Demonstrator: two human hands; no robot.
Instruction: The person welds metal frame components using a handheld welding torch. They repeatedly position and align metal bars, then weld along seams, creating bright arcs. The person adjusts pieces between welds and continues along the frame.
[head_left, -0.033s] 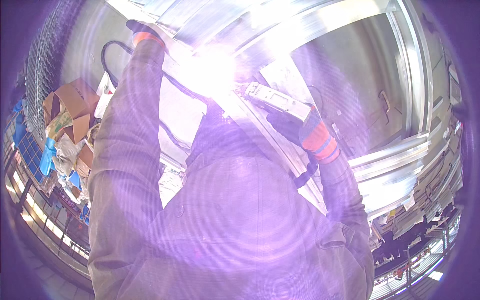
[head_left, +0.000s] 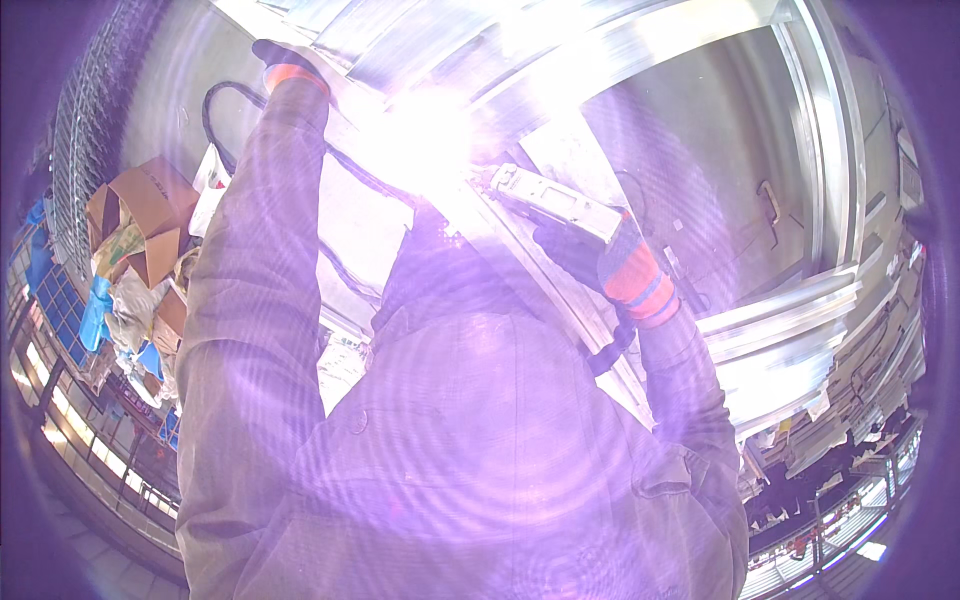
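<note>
My right hand (head_left: 578, 252), in a dark glove with an orange and grey cuff, is closed around a white boxy welding gun (head_left: 556, 200). The gun's tip points up and left at an intense white glow (head_left: 425, 140), which hides the spot where it meets the metal. Below the glow runs a long pale metal bar (head_left: 540, 270), slanting down to the right. At the upper left, my left hand (head_left: 290, 66), in a dark glove with an orange cuff, is at the edge of the bright metalwork. Its fingers are mostly hidden by the cuff and glare.
Shiny metal frame pieces (head_left: 820, 130) curve along the top and right, and more bars (head_left: 780, 310) lie at the lower right. A black cable (head_left: 215, 105) loops beside my left arm. At the left stand an opened cardboard box (head_left: 150, 215) and a blue wire cage (head_left: 55, 300) with bags.
</note>
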